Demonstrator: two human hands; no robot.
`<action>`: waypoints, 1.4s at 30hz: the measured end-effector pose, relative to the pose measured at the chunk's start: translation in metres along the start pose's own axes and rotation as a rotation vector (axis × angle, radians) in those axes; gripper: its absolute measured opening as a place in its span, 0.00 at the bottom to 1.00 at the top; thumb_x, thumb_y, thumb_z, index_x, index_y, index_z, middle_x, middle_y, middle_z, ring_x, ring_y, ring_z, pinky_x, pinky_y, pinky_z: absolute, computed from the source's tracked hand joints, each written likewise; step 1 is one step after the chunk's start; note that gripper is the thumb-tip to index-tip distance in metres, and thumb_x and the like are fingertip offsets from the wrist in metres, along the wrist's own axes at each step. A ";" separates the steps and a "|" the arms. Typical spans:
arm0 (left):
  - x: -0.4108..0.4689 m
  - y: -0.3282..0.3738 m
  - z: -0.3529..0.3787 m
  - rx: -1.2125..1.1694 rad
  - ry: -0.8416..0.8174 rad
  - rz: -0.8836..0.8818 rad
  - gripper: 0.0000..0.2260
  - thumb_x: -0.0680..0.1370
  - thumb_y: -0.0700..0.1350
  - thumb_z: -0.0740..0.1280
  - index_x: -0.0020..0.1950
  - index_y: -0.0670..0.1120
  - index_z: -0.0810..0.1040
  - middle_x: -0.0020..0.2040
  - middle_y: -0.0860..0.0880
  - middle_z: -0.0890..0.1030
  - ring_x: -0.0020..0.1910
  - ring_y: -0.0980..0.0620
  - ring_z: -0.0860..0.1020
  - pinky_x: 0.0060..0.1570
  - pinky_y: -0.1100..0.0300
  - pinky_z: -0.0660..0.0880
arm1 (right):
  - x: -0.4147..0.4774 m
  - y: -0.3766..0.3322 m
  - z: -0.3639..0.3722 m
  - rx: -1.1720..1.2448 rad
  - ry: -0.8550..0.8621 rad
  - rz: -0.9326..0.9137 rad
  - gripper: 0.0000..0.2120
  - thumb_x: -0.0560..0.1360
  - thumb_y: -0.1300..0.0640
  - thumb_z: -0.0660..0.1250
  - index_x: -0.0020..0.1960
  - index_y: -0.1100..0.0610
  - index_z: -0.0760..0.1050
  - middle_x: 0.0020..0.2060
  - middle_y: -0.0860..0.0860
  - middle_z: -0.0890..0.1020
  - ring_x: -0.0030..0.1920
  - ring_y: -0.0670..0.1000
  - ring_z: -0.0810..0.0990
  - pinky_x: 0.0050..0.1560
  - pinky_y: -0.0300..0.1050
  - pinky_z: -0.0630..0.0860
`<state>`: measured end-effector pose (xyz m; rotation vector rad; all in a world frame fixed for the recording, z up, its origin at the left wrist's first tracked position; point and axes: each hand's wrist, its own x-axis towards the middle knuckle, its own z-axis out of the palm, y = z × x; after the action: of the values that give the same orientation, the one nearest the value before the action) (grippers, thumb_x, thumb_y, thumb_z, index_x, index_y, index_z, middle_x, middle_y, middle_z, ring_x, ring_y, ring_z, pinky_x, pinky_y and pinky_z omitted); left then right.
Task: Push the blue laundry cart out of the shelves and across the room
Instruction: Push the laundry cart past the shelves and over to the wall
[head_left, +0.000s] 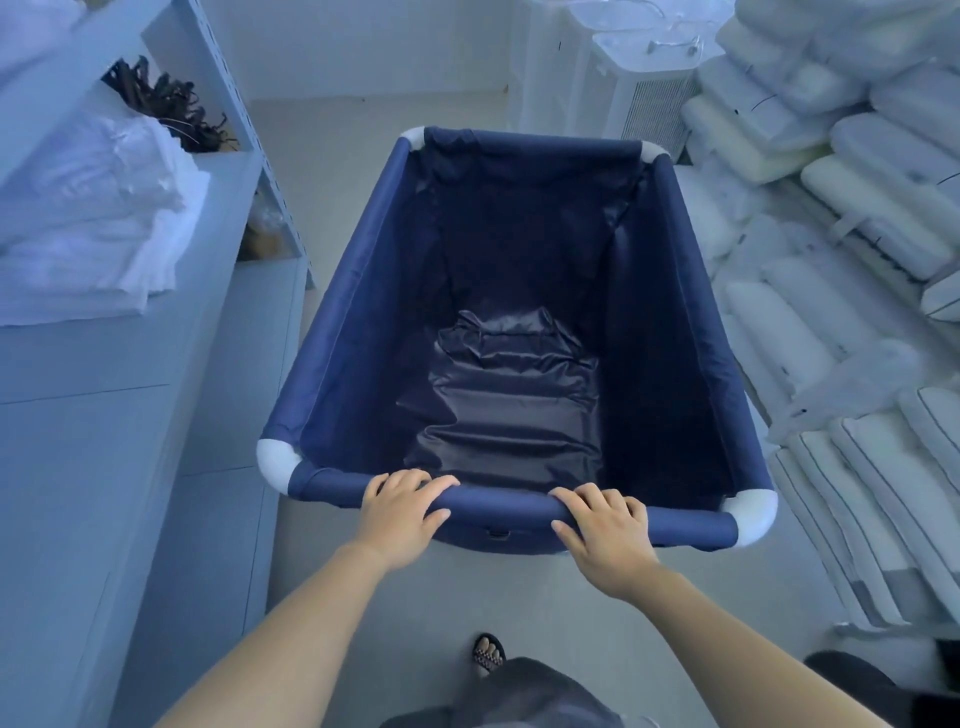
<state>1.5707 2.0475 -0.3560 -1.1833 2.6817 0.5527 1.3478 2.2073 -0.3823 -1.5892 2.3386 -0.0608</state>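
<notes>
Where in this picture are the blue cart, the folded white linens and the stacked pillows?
blue cart (332, 332): head view, on its left fabric wall.
folded white linens (88, 228): head view, middle of the pile on the left shelf.
stacked pillows (852, 208): head view, on a pillow in the right-hand stack.

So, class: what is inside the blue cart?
Nothing but its own crumpled blue lining: the cart is empty. Both hands grip its near rail. Whatever is under it is hidden.

Both hands grip the near rail of the blue cart (332, 332): left hand (400, 512) and right hand (605, 535) curled over it. Folded white linen (98, 223) sits on the shelf (218, 208) to the left, pillows (841, 218) stacked right.
</notes>
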 end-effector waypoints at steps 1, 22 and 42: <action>-0.008 0.005 0.004 0.006 0.002 0.000 0.17 0.80 0.52 0.56 0.69 0.60 0.63 0.64 0.56 0.71 0.68 0.54 0.65 0.70 0.54 0.54 | -0.008 0.003 0.000 -0.005 0.006 -0.004 0.19 0.79 0.41 0.49 0.68 0.40 0.60 0.60 0.42 0.71 0.58 0.51 0.69 0.62 0.50 0.59; -0.203 0.118 0.089 -0.025 0.005 -0.149 0.15 0.79 0.53 0.56 0.66 0.59 0.68 0.60 0.53 0.76 0.62 0.47 0.70 0.66 0.52 0.61 | -0.206 0.051 0.031 -0.021 -0.157 -0.123 0.18 0.80 0.43 0.50 0.69 0.40 0.58 0.63 0.45 0.70 0.61 0.54 0.68 0.62 0.51 0.60; -0.296 0.291 0.179 -0.156 0.141 -0.352 0.15 0.79 0.55 0.58 0.65 0.64 0.69 0.59 0.58 0.75 0.64 0.52 0.68 0.65 0.54 0.57 | -0.318 0.193 0.013 -0.034 -0.236 -0.268 0.20 0.78 0.39 0.53 0.66 0.47 0.62 0.62 0.46 0.68 0.60 0.51 0.68 0.62 0.49 0.62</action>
<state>1.5550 2.4991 -0.3574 -1.7494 2.4863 0.6488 1.2842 2.5730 -0.3613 -1.8092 1.9512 0.1019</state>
